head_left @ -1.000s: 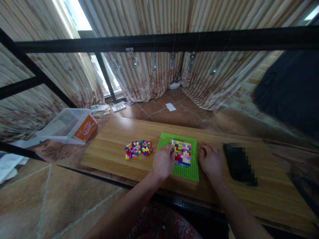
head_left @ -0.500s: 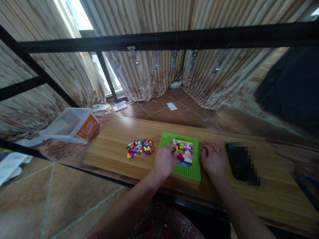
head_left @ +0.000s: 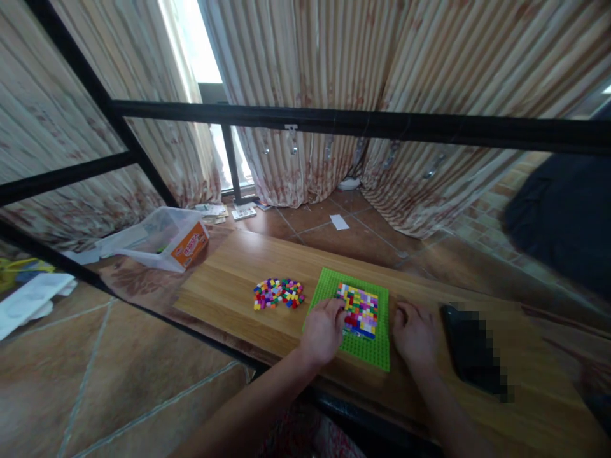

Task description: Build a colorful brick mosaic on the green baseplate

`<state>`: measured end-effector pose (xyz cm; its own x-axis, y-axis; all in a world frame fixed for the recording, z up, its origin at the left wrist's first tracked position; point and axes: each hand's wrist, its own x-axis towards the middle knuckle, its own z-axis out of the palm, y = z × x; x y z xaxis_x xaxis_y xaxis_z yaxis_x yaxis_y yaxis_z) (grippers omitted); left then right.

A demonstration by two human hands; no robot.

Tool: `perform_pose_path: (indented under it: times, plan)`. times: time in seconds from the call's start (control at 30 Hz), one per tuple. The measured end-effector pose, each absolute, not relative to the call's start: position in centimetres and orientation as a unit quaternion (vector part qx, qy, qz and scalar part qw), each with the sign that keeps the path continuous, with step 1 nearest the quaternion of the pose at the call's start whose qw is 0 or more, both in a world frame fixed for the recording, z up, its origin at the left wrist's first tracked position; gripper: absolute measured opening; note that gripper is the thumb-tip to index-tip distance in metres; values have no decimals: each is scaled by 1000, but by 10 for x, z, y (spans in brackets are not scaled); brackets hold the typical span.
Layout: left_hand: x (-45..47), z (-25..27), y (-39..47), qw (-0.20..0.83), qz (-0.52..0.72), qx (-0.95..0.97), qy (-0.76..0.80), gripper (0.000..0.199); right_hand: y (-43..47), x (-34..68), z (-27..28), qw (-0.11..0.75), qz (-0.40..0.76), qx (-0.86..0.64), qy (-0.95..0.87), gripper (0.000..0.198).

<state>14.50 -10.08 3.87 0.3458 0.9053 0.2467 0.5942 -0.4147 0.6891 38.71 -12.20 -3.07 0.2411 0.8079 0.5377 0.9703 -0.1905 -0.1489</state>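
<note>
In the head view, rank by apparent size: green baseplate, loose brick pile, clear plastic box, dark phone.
1. Clear plastic box, though it lies farther off.
2. Green baseplate.
3. Dark phone, blurred, edges unsure.
4. Loose brick pile.

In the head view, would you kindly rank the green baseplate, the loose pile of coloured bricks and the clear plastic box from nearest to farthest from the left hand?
1. Green baseplate, under the left hand.
2. Loose pile of coloured bricks, to its left.
3. Clear plastic box, far left.
</note>
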Motion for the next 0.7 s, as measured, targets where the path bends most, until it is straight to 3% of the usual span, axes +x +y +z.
perform_pose_path:
  times: [0.43, 0.7]
  plan:
    - [53, 22, -84, 71, 238, 772, 585, 14, -122, 386, -31, 236, -176, -757, -583, 30]
    - [60, 29, -77, 54, 189, 779, 596, 11, -122, 388, -31, 225, -182, -753, -591, 31]
